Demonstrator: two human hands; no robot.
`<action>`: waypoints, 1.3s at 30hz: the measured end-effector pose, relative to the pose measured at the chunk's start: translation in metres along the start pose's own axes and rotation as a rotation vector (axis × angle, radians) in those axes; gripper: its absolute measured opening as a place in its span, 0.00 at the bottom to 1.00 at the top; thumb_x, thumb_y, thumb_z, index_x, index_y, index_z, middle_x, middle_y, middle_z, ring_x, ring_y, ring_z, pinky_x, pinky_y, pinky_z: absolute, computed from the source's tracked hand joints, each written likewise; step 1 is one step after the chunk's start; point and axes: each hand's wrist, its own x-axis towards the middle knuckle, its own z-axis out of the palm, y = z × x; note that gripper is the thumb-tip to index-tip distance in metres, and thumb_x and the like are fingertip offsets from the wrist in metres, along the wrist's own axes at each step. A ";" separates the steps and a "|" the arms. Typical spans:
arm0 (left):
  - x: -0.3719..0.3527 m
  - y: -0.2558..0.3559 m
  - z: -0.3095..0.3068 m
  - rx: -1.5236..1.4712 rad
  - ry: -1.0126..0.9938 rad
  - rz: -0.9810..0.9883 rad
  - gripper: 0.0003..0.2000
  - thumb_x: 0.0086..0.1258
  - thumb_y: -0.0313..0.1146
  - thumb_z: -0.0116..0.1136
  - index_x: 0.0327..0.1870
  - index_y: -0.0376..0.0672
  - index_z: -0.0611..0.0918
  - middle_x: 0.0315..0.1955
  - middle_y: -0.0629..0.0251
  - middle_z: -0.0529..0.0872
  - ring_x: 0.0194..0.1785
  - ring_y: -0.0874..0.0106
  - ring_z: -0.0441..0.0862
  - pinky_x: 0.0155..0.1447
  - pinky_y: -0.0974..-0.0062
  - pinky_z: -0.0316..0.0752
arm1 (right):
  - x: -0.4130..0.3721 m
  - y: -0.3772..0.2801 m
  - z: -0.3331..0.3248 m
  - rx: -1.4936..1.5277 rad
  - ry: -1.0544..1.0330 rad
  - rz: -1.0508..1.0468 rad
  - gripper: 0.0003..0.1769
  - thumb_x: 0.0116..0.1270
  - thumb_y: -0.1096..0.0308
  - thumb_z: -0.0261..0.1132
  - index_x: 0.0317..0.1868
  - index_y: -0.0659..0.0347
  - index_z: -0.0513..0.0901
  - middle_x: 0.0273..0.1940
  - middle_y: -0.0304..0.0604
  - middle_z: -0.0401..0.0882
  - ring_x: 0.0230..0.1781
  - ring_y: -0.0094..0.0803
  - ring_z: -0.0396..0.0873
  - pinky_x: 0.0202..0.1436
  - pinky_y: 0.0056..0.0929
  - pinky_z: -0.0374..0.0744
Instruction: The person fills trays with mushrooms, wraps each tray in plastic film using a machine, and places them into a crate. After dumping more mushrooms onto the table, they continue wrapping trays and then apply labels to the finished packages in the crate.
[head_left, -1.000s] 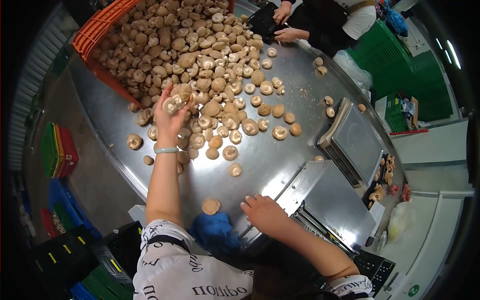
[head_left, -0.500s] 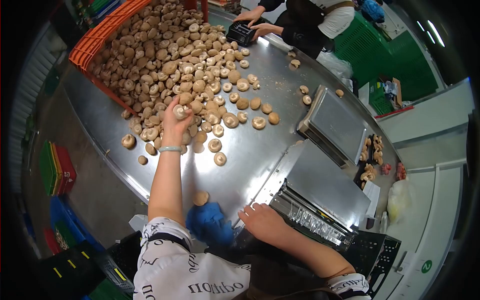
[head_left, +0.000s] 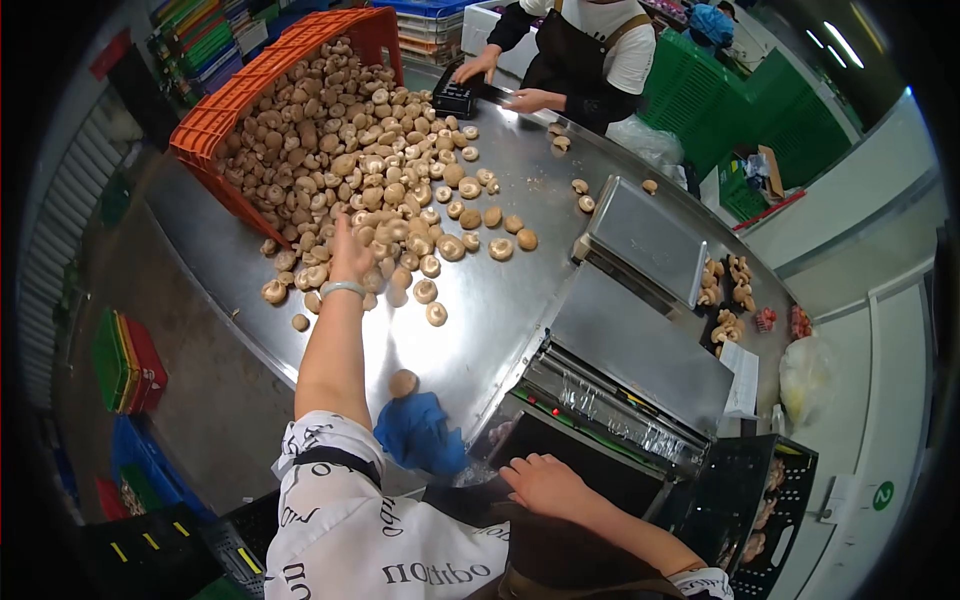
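My left hand (head_left: 350, 256) reaches into the near edge of a big heap of brown-capped mushrooms (head_left: 335, 150), a finger stretched out and mushrooms right beside the fingers. Whether it touches one firmly is hard to see. A pale bracelet (head_left: 343, 288) circles that wrist. My right hand (head_left: 545, 486) hovers low near the front of a metal wrapping machine (head_left: 640, 345), fingers loosely bent and no object visible in them. Between my arms, a blue crumpled cloth or bag (head_left: 420, 435) lies at the table edge, with a single mushroom (head_left: 402, 383) against it.
The heap spills from a tipped orange crate (head_left: 190, 140) onto a steel table (head_left: 480, 330). A scale (head_left: 650, 235) stands at right, trays of mushrooms (head_left: 728, 325) behind. Black crate (head_left: 790, 500) at lower right. Across the table a co-worker's hands (head_left: 510, 90) hold a black tray (head_left: 454, 98).
My left hand showed an upturned mushroom in it before; now that is not visible there and the fingers point into the heap. My right hand has drawn back from the machine's edge. The view has shifted.
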 end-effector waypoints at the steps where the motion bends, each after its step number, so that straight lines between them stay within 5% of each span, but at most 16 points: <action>1: -0.011 -0.004 0.007 0.099 0.156 0.169 0.34 0.76 0.54 0.45 0.76 0.47 0.53 0.73 0.63 0.58 0.74 0.62 0.58 0.74 0.56 0.53 | -0.004 -0.001 0.003 -0.001 -0.001 0.006 0.20 0.61 0.60 0.65 0.51 0.58 0.76 0.45 0.44 0.76 0.47 0.41 0.77 0.50 0.38 0.75; 4: -0.040 -0.015 -0.010 0.258 0.058 0.163 0.32 0.76 0.52 0.46 0.72 0.38 0.61 0.69 0.59 0.64 0.72 0.63 0.61 0.73 0.61 0.57 | -0.020 -0.005 0.011 0.018 0.026 0.022 0.20 0.62 0.61 0.64 0.52 0.58 0.75 0.46 0.44 0.77 0.48 0.42 0.76 0.51 0.39 0.75; 5: -0.034 -0.027 -0.036 0.295 -0.039 0.124 0.24 0.77 0.47 0.46 0.63 0.35 0.72 0.60 0.61 0.75 0.63 0.65 0.71 0.69 0.68 0.65 | -0.024 -0.007 0.012 0.034 0.056 0.021 0.20 0.63 0.61 0.64 0.53 0.58 0.75 0.46 0.45 0.77 0.48 0.42 0.76 0.50 0.39 0.75; 7: -0.063 -0.043 -0.080 0.478 -0.201 -0.033 0.16 0.76 0.41 0.49 0.53 0.37 0.78 0.48 0.65 0.81 0.51 0.71 0.77 0.59 0.72 0.73 | -0.030 -0.010 0.021 0.076 0.102 0.006 0.20 0.63 0.64 0.62 0.55 0.58 0.73 0.46 0.45 0.77 0.48 0.42 0.77 0.50 0.39 0.75; 9: -0.135 -0.070 -0.085 0.804 0.022 0.147 0.10 0.68 0.36 0.58 0.39 0.37 0.81 0.36 0.66 0.81 0.36 0.78 0.76 0.36 0.77 0.73 | -0.033 -0.011 0.033 0.117 0.134 -0.053 0.19 0.63 0.67 0.60 0.54 0.58 0.74 0.45 0.45 0.77 0.47 0.42 0.77 0.49 0.39 0.75; 11: -0.179 -0.090 -0.126 1.254 0.070 0.148 0.14 0.65 0.37 0.61 0.23 0.35 0.82 0.15 0.71 0.76 0.21 0.77 0.71 0.28 0.77 0.70 | -0.039 -0.010 0.048 0.151 0.271 -0.107 0.14 0.62 0.70 0.57 0.49 0.58 0.76 0.43 0.44 0.78 0.45 0.40 0.78 0.46 0.37 0.76; 13: -0.208 -0.114 -0.177 1.515 -0.016 0.341 0.16 0.64 0.38 0.63 0.23 0.33 0.81 0.17 0.66 0.79 0.23 0.77 0.72 0.27 0.74 0.69 | -0.048 -0.006 0.052 0.185 0.344 -0.158 0.10 0.62 0.69 0.57 0.43 0.59 0.77 0.40 0.44 0.79 0.43 0.40 0.79 0.43 0.37 0.77; 14: -0.238 -0.118 -0.170 1.449 0.002 0.258 0.17 0.65 0.40 0.64 0.24 0.34 0.80 0.16 0.66 0.78 0.23 0.78 0.71 0.28 0.74 0.68 | -0.052 -0.002 0.054 0.195 0.390 -0.183 0.08 0.62 0.69 0.57 0.40 0.59 0.77 0.38 0.44 0.79 0.41 0.40 0.79 0.42 0.37 0.78; 15: -0.260 -0.124 -0.163 1.457 0.045 0.263 0.18 0.66 0.42 0.64 0.23 0.35 0.78 0.16 0.66 0.76 0.23 0.78 0.68 0.28 0.73 0.66 | -0.054 0.001 0.060 0.238 0.481 -0.139 0.09 0.64 0.63 0.58 0.33 0.60 0.78 0.31 0.45 0.80 0.36 0.42 0.81 0.37 0.38 0.79; 18: -0.303 -0.135 -0.148 1.541 -0.076 0.322 0.18 0.73 0.38 0.55 0.24 0.33 0.76 0.15 0.69 0.72 0.23 0.79 0.63 0.27 0.73 0.61 | -0.071 0.014 0.057 0.320 0.547 -0.036 0.17 0.67 0.54 0.59 0.30 0.60 0.79 0.27 0.46 0.81 0.32 0.45 0.82 0.35 0.41 0.79; 22: -0.313 -0.135 -0.098 1.228 -0.144 0.184 0.07 0.74 0.28 0.52 0.45 0.36 0.78 0.20 0.72 0.73 0.20 0.84 0.65 0.25 0.83 0.60 | -0.100 0.059 0.047 0.249 0.692 0.145 0.21 0.68 0.50 0.58 0.31 0.61 0.80 0.31 0.47 0.82 0.36 0.46 0.82 0.39 0.43 0.80; 28: -0.251 -0.127 0.031 1.166 -0.402 0.334 0.13 0.69 0.24 0.52 0.54 0.35 0.76 0.32 0.70 0.77 0.26 0.84 0.67 0.28 0.85 0.62 | -0.199 0.142 -0.011 0.033 0.714 0.491 0.13 0.64 0.58 0.61 0.33 0.60 0.81 0.36 0.49 0.81 0.42 0.48 0.80 0.46 0.46 0.78; 30: -0.270 -0.144 0.126 1.119 -0.513 0.345 0.12 0.69 0.25 0.54 0.52 0.35 0.78 0.32 0.72 0.77 0.29 0.83 0.67 0.31 0.84 0.63 | -0.244 0.184 -0.031 -0.176 0.700 0.487 0.10 0.63 0.61 0.62 0.38 0.59 0.79 0.36 0.46 0.78 0.44 0.46 0.77 0.49 0.43 0.76; 33: -0.287 -0.193 0.238 1.153 -0.756 0.289 0.11 0.70 0.26 0.54 0.51 0.37 0.80 0.32 0.72 0.79 0.32 0.83 0.71 0.36 0.84 0.67 | -0.292 0.252 -0.044 -0.021 0.737 0.629 0.08 0.63 0.66 0.60 0.41 0.59 0.79 0.38 0.47 0.79 0.45 0.48 0.78 0.48 0.44 0.77; 39: -0.277 -0.363 0.389 1.169 -1.066 -0.034 0.15 0.72 0.33 0.55 0.55 0.35 0.79 0.45 0.61 0.85 0.43 0.73 0.82 0.49 0.76 0.75 | -0.301 0.405 -0.002 -0.134 0.336 0.609 0.11 0.66 0.66 0.56 0.47 0.55 0.79 0.44 0.47 0.81 0.47 0.48 0.80 0.47 0.44 0.79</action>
